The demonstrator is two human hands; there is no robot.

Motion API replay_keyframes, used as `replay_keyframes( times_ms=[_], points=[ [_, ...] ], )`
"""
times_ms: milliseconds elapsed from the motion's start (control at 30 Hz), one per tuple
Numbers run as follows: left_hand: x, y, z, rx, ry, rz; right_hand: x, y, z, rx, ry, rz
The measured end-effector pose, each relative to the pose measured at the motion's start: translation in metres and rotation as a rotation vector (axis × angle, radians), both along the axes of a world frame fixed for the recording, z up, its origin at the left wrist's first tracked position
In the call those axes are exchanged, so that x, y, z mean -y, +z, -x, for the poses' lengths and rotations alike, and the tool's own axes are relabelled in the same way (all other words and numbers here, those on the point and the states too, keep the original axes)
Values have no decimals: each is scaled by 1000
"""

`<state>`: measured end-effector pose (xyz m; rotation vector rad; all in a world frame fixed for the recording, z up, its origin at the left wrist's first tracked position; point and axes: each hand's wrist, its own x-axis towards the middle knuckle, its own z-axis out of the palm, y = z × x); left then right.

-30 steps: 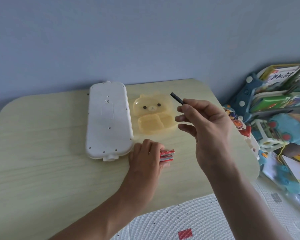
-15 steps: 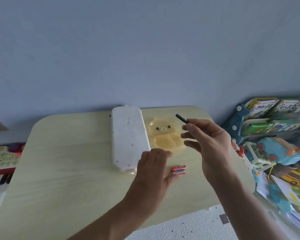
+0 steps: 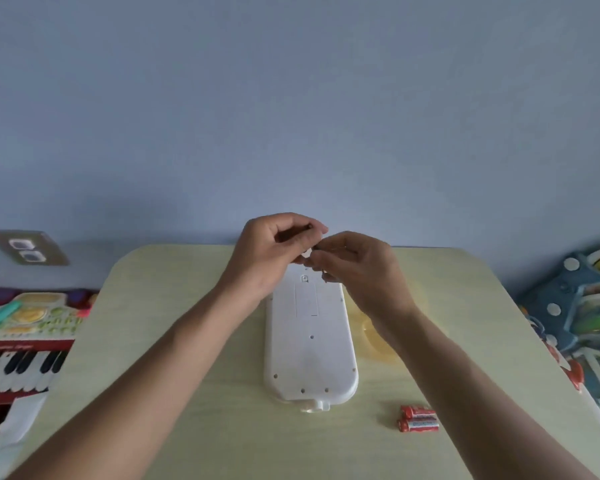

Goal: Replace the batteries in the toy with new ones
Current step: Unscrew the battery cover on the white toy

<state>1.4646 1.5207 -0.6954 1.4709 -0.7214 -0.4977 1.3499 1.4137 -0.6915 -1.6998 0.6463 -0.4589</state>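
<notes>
A pale wood-grain tabletop (image 3: 153,393) with rounded corners sits against a plain blue wall (image 3: 291,98), a double wall socket (image 3: 26,250) low on the far left. Below that socket, a red toy piano (image 3: 21,344) with black and white keys pokes in, cut off by the frame edge.

Centre stage: the white toy (image 3: 310,344) lies face down, lengthwise, back panel up with its small screw holes showing. Over its far end the left hand (image 3: 271,251) and right hand (image 3: 354,268) meet, fingertips curled in and pinched together on something tiny between them. What it is, hard to say; it's blurred and mostly covered by the fingers. Both grips are pressed tight, not spread.

Just right of the toy, a yellow see-through dish (image 3: 376,344) peeks out from under the right forearm, mostly hidden. Nearer the front edge, two red batteries (image 3: 418,419) lie side by side, touching, well apart from the hands.

Far right, beside the tabletop, a jumble of colourful toys and books (image 3: 582,306), cropped and too muddled to sort out.
</notes>
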Motion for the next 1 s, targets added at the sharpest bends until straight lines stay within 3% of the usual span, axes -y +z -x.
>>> replay_keyframes(
  times_ms=[100,1000],
  points=[
    [12,-4,-19,110,-54,-65,15,-10,-21,-26,73,147],
    [32,-44,-30,120,11,-76,31,-49,-32,17,56,44]
  ],
)
